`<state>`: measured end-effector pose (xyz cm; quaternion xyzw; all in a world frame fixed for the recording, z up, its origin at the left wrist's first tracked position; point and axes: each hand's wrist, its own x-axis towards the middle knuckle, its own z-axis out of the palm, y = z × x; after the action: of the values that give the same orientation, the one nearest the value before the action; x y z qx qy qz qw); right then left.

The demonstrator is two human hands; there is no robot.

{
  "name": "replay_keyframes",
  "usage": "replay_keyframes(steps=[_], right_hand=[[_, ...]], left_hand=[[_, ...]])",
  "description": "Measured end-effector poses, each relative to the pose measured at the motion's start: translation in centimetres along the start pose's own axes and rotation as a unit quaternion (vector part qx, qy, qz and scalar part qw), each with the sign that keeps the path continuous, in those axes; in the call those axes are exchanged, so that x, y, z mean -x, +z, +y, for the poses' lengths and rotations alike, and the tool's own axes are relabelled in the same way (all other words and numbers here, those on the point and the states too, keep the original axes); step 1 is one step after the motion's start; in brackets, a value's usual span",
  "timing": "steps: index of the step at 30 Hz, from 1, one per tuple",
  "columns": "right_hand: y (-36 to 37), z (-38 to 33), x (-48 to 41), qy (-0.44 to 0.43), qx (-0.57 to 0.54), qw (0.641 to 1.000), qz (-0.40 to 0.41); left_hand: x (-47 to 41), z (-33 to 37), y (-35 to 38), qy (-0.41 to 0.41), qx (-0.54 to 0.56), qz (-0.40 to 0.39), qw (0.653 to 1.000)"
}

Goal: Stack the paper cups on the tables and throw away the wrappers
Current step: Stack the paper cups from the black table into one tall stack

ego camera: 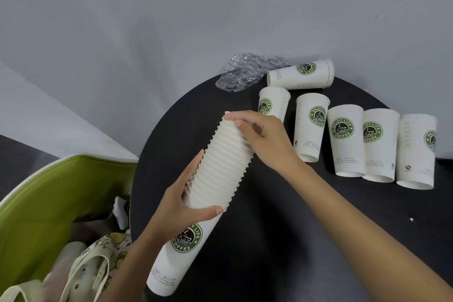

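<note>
Fingers (185, 179) of the left hand (186, 201) were curled round a tilted stack of nested white paper cups (220, 167), approx. at its middle. The thumb was clamped across the near side and the other fingers lay together behind it. The right hand (264, 140) gripped the top end of the same stack, w/ fingers (242, 116) bent over the uppermost rim and the thumb tucked against the side. So both hands were holding it, one low and one high.

The stack leaned from lower left to upper right over the round black table (269, 228). The bottom cup showed a green "ENJOY LIFE COFFEE" logo below the left thumb. Couldn't tell if its lower end touched the tabletop or just hung over the near edge.

Six loose white logo cups were on the far right part of the table. Five (345, 140) sat side by side in a row, apparently on their sides w/ narrow ends toward the camera, the leftmost partly hidden behind the right hand. The sixth cup (300, 73) lay crosswise behind them, near the wall.

A crumpled clear plastic wrapper (245, 71) was at the far edge of the table, just left of that crosswise cup and up against the grey wall (220, 7).

Left of the table was a lime-green tub-shaped thing w/ a white rim (49, 191) (chair or bin, can't say). Inside it was a cream printed cloth bag (103, 252). Also a tiny white speck (411, 219) lay on the tabletop at right.
</note>
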<state>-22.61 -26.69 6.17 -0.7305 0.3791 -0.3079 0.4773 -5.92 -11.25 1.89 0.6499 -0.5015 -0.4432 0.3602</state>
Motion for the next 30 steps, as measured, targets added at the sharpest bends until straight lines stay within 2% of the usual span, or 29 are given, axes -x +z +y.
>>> replay_keyframes(steps=[9,16,20,30], right_hand=[[-0.9,0.4,-0.9,-0.013,-0.013,0.999,-0.029],[-3.6,2.4,-3.3,0.001,-0.035,0.999,0.031],[-5.3,4.4,-5.1,0.026,0.004,0.998,0.058],[-6.8,8.9,-8.9,0.089,0.083,0.99,0.065]], left_hand=[[-0.8,0.0,0.5,-0.009,0.009,-0.008,1.0],[-1.9,-0.4,0.7,-0.024,0.001,-0.014,1.0],[-2.5,-0.5,0.5,-0.032,-0.002,-0.014,0.999],[-4.3,-1.4,0.1,-0.041,0.004,-0.013,0.999]])
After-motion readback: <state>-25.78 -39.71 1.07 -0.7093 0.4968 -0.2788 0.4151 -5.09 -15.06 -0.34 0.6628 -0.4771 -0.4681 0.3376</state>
